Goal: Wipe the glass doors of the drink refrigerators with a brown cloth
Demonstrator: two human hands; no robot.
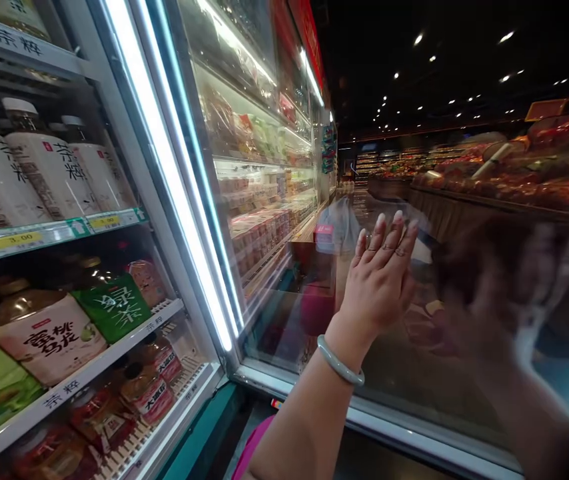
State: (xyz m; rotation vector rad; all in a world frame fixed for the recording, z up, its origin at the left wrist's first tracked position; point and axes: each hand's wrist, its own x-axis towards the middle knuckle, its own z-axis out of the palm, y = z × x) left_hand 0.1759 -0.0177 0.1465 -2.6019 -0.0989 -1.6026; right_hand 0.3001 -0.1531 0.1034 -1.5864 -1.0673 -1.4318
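Observation:
My left hand [382,277], with a pale bracelet [337,363] on its wrist, is raised in front of the glass door [264,327] of a drinks cooler. Its back faces me and its fingers are stretched upward, holding nothing. The palm side faces the glass; whether it touches cannot be told. To the right, a dark, blurred hand-and-arm shape shows faintly, apparently as a reflection in the glass. My right hand itself cannot be seen. Bottled drinks [37,160] with white labels stand on the cooler shelf [59,230] at left.
Bright light strips [164,167] run down the cooler's edge. Lower shelves hold more bottles [54,327]. Through or in the glass appear lit shelves with packaged goods [259,233], and blurred produce displays [514,167] at the right. The door's bottom frame [404,433] crosses the lower view.

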